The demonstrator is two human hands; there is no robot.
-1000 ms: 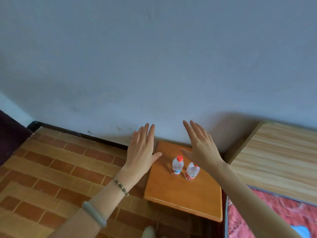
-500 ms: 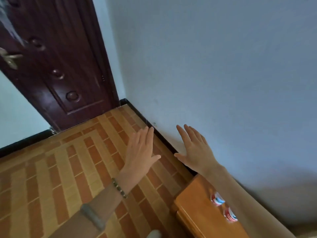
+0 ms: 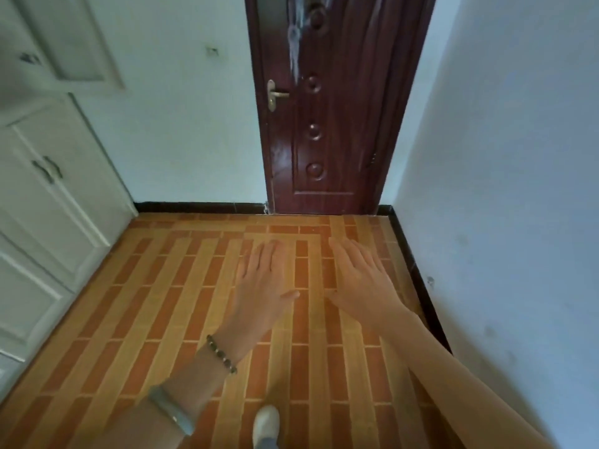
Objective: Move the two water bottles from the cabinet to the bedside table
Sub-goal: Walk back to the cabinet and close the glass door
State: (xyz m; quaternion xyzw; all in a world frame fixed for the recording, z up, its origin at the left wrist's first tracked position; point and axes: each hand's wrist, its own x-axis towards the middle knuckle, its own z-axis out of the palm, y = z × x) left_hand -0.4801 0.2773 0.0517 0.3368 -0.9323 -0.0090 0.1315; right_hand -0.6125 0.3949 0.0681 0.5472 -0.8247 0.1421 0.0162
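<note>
While both palms face down over the tiled floor [image 3: 194, 319], I see my left hand [image 3: 262, 293] and right hand [image 3: 363, 286] flat, fingers spread wide, holding nothing. Neither water bottle shows anywhere in view. White cabinet [image 3: 48, 205] doors stand shut at left; a dark wooden door [image 3: 324, 124] is ahead. A beaded bracelet [image 3: 222, 353] circles my left wrist.

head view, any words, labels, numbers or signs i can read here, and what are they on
None: no readable text in this view.
Door: carved studs and a brass handle, no lettering.
Cabinet: plain white panels, no labels.
Walls and tiled floor: only marks and pattern, no signs.
Left hand and right hand: open and empty; the bracelets carry no writing that can be made out.
</note>
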